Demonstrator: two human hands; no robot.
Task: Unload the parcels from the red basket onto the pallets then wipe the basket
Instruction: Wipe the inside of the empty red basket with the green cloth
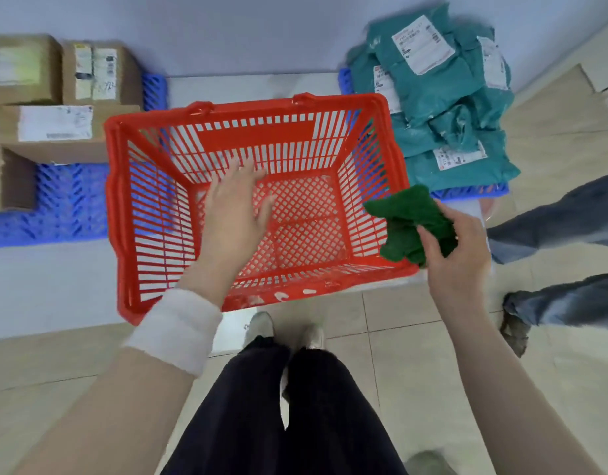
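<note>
The pallets (56, 207) are seen loaded, boxes (56, 128) on the left one and teal bags (443, 108) on the right one, and the basket (122, 214) between them is found empty on the pale floor, so unloading is judged complete and wiping is the step in hand. The left hand (232, 214) is held open, fingers spread, inside the basket, gripping nothing; the right hand (456, 248) is closed on a bunched green cloth (408, 214) at the right rim. It is advised that the rim be steadied by the left hand, the cloth be spread flat, and the walls be wiped before the mesh floor.
</note>
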